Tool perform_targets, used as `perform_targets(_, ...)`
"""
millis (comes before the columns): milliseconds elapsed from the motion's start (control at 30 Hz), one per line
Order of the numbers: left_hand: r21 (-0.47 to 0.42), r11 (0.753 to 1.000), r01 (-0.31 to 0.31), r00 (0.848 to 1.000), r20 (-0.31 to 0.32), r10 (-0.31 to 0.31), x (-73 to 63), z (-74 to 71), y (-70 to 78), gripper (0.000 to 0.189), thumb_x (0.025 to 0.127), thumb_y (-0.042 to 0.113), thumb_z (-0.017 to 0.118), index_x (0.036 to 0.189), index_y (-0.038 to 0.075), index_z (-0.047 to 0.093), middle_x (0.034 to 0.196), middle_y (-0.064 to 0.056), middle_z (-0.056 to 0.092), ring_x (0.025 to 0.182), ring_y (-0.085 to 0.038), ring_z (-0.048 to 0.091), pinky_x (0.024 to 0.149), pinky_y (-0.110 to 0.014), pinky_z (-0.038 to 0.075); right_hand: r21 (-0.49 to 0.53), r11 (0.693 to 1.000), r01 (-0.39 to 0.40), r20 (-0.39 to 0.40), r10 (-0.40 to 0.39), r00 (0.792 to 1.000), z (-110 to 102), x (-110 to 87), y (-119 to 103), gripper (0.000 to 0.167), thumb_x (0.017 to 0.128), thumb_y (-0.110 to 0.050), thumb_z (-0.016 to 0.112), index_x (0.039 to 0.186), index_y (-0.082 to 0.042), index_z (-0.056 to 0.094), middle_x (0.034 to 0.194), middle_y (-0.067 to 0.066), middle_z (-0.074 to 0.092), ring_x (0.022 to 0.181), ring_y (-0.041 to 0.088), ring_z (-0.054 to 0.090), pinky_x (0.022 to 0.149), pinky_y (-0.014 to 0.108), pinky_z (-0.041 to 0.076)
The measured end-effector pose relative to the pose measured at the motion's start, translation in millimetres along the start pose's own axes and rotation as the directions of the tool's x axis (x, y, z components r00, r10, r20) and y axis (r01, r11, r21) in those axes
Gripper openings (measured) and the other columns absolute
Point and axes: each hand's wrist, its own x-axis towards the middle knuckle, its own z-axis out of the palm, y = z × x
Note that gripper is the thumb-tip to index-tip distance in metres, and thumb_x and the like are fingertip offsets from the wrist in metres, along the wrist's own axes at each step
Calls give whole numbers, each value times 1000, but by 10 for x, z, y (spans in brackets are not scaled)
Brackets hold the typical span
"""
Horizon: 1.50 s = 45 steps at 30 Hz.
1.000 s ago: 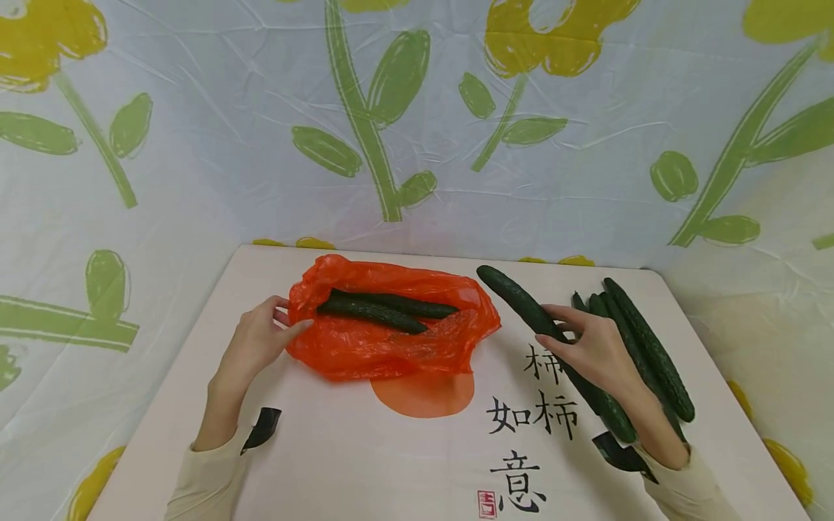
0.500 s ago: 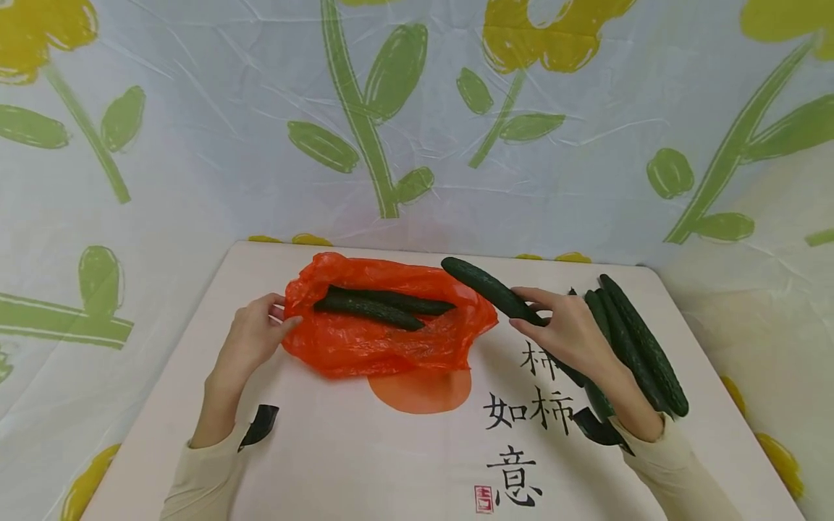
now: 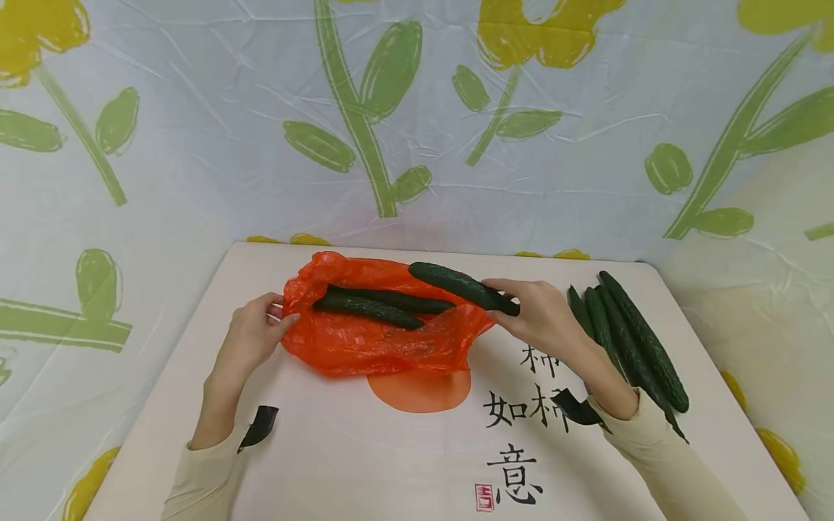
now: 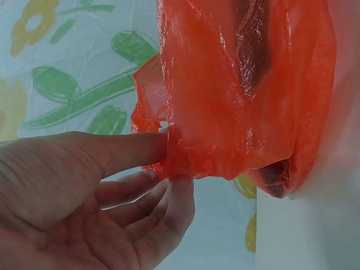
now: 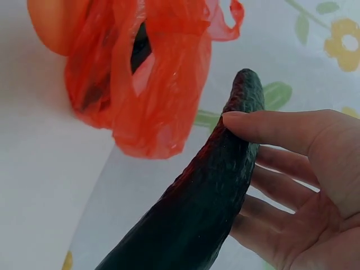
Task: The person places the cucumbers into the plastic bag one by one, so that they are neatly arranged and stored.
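Observation:
An orange-red plastic bag lies with its mouth open at the middle of the table, two cucumbers inside it. My left hand pinches the bag's left edge between thumb and fingers, as the left wrist view shows at the bag's rim. Over the bag's right end, my right hand holds another cucumber between thumb and fingers. That cucumber points left and fills the lower middle of the right wrist view, apart from the bag's near end.
Several more cucumbers lie side by side at the table's right. The white table carries black characters and an orange disc. A flower-print sheet hangs behind and at both sides.
My right hand has carried its cucumber leftward, away from the row at the right, until its tip is over the bag. My left hand keeps its pinch on the bag's edge.

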Motion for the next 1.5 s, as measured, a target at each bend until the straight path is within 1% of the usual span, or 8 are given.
perform_targets(100,-1,1000,4,1000,-7,-4,-1,-1,-6,35,99,9,67,125,-12,59,105,-26,67,89,-35,64,69,-36,57,-8,1000,30,10,-30,1000,21,73,-60,45,86,-5,81,129,-5,71,100,15,77,47,9,36,48,27,27)
perform_targets(300,-16,1000,9,1000,-21,-9,-10,-7,2,34,98,8,68,125,-12,59,101,-25,66,86,-33,63,65,-30,55,-32,994,105,29,-104,994,89,234,-158,41,85,-5,81,125,-7,73,97,10,77,59,14,46,56,30,36)
perform_targets(633,-34,999,-14,999,-48,12,7,-21,9,33,97,7,70,123,-12,61,97,-22,65,85,-31,62,62,-19,50,-89,985,146,105,-136,985,222,453,-329,39,84,-3,81,123,-7,74,102,7,77,72,21,61,62,35,50)
perform_targets(833,-41,999,-13,998,-55,11,19,-10,15,34,98,7,69,125,-12,61,100,-24,67,89,-34,64,68,-26,56,-94,983,160,163,-144,976,350,591,-435,39,86,-5,80,124,-9,74,108,6,77,73,22,64,57,32,49)
perform_targets(1000,-46,999,-22,998,-64,19,18,3,22,34,98,6,68,126,-12,60,102,-26,67,90,-36,65,72,-34,60,-90,980,176,201,-155,967,456,673,-525,37,88,-4,78,124,-11,74,110,3,76,87,23,68,64,35,53)
perform_targets(1100,-47,999,-27,997,-75,23,12,16,21,33,99,6,67,126,-11,60,102,-26,67,90,-36,65,73,-34,60,-95,977,189,222,-164,961,527,703,-567,39,88,-5,79,126,-12,74,112,2,76,93,22,69,68,35,55)
perform_targets(1400,-38,997,-68,990,-123,63,11,43,12,29,99,5,66,123,-11,63,100,-24,68,91,-36,65,73,-32,58,-85,976,202,267,-173,948,750,783,-694,38,90,-5,78,127,-10,72,116,5,74,96,23,68,73,36,57)
perform_targets(1500,-44,995,-85,988,-134,79,14,46,22,27,98,5,66,121,-11,64,99,-24,68,91,-36,65,72,-26,56,-85,973,213,276,-182,944,822,822,-742,37,90,-3,77,126,-9,73,114,5,75,93,24,68,72,36,57)
